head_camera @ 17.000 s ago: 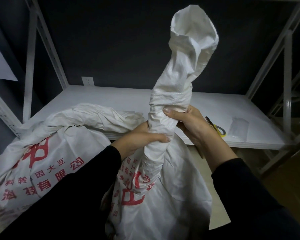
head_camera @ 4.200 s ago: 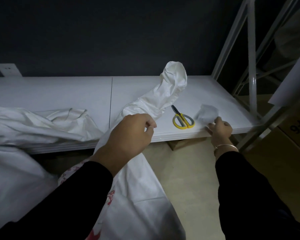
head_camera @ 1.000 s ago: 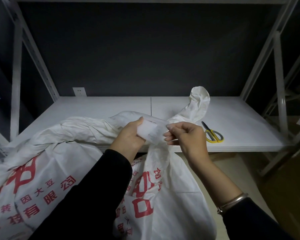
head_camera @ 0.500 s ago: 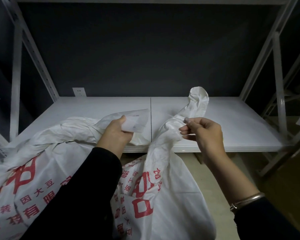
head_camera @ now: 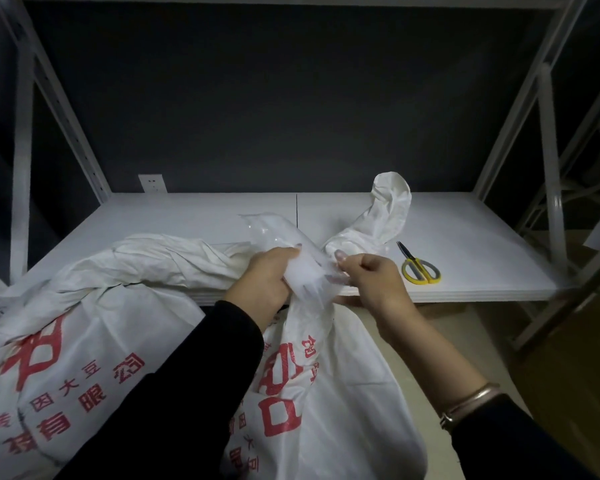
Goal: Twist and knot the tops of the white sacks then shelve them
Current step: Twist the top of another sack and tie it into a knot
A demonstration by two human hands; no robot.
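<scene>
A white sack [head_camera: 340, 403] with red print stands on the floor in front of me, its twisted neck [head_camera: 378, 220] leaning onto the white shelf [head_camera: 471, 251]. A second white sack [head_camera: 84, 327] with red characters lies at my left, its top draped on the shelf edge. My left hand [head_camera: 267, 275] grips a small clear plastic bag [head_camera: 284, 244] over the neck. My right hand [head_camera: 371, 275] pinches the bag's other end, close beside the left.
Yellow-handled scissors [head_camera: 420, 268] lie on the shelf right of my hands. White metal uprights [head_camera: 548, 161] frame the shelf on both sides. A wall socket [head_camera: 152, 183] sits at the back left. Brown cardboard boxes [head_camera: 582, 355] stand on the floor at the right.
My hands, apart half a second ago, have come together over the sack's neck. The clear bag held by my left hand is now also pinched by my right.
</scene>
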